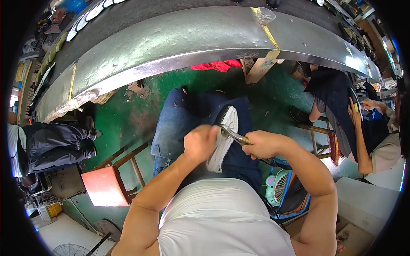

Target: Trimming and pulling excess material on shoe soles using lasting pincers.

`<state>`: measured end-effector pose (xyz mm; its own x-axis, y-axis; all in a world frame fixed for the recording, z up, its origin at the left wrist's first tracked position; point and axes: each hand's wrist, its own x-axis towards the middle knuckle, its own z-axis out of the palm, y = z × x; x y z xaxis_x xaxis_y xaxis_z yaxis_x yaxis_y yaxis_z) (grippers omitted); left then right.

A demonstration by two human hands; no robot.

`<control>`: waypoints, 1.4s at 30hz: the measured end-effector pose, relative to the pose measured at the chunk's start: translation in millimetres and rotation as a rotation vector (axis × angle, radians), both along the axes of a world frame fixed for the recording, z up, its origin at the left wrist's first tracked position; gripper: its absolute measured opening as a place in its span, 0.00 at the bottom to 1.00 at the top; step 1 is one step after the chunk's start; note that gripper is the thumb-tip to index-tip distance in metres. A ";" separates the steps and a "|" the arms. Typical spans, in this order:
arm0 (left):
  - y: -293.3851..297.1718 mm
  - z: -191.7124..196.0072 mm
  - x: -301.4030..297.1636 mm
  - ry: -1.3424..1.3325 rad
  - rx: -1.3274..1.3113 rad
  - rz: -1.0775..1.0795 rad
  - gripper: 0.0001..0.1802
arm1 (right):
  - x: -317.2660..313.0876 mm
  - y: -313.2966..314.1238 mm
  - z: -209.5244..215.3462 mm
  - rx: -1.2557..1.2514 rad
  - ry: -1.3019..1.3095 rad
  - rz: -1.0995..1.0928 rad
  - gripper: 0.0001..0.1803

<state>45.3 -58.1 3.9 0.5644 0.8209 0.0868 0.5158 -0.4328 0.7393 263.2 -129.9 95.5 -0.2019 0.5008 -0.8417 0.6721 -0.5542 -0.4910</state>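
A shoe [231, 117] with a white underside and a dark edge at one end lies sole up across my thighs, over blue jeans [177, 123]. My right hand [264, 144] is wrapped round the handles of metal pincers [233, 135]. Their curved jaws reach the shoe's edge near the middle of its length. Close to the jaws, my left hand [200, 143] is closed at the shoe's left side, thumb up. Its fingertips are hidden, as is whatever the jaws pinch.
A metal-covered bench [171, 42] curves across in front, bearing a clear plastic cup [265, 16]. A red-topped stool [104, 186] stands at left, a small fan [277, 187] at right. Another person [363, 123] sits at right; dark trousers [60, 141] of someone else show at left.
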 end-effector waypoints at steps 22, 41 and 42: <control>7.5 -81.0 14.0 -0.251 -1.003 0.255 0.40 | 20.2 -57.8 -109.5 -0.280 0.987 -0.784 0.20; 31.5 -57.0 15.6 0.212 -1.004 0.144 0.47 | 9.8 -13.3 -69.0 0.334 0.007 -0.297 0.19; 35.2 -62.0 11.6 0.131 -1.112 0.109 0.49 | 14.2 -27.6 -72.6 0.280 0.076 -0.328 0.18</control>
